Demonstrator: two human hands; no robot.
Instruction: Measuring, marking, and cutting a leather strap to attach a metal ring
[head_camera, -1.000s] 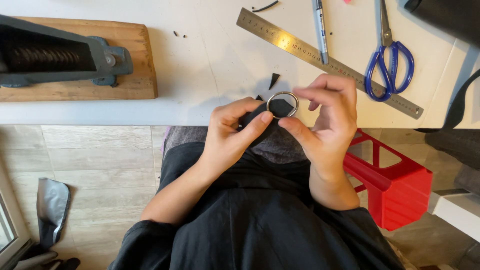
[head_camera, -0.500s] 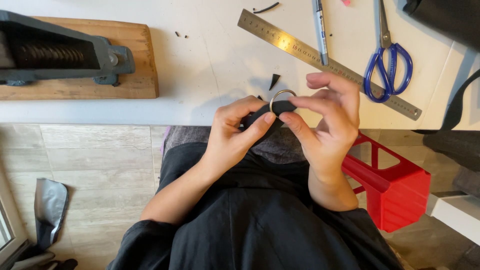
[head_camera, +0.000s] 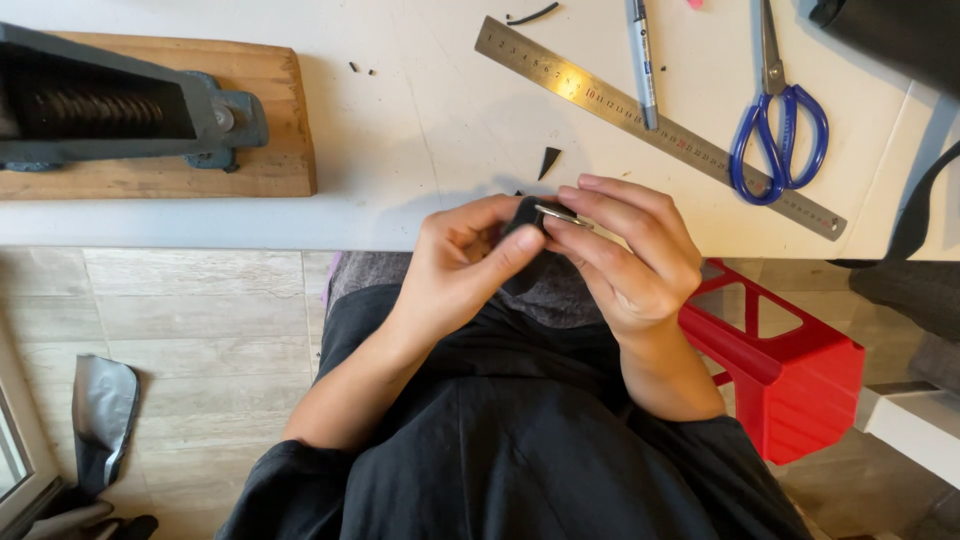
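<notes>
**Ring turned edge-on between the fingertips**

A second ago the small metal ring (head_camera: 560, 213) faced the camera as an open circle, held up between both hands. Now it is tilted nearly flat to the view, so only a thin bright sliver of its rim shows. The dark strip of material (head_camera: 524, 213) it sits against has moved with it, and the hands have closed in tighter around the pair.

The left hand (head_camera: 462, 268) is curled, its thumb and forefinger pinched on the dark strip just beside the ring. The right hand (head_camera: 630, 255) is also mostly closed, with its fingertips gripping the ring from the other side and the remaining fingers fanned over the top. Both hands hover at the near edge of the table (head_camera: 420, 120), over the person's lap, touching each other at the fingertips.

The turn suggests the ring is being worked along or around the strip rather than simply inspected. Whether the strip passes through the ring cannot be told, since the fingers hide the join.

On the table behind lie a steel ruler (head_camera: 660, 125), blue-handled scissors (head_camera: 778, 120), a pen (head_camera: 642, 60) and a metal press on a wooden board (head_camera: 150, 110).
</notes>
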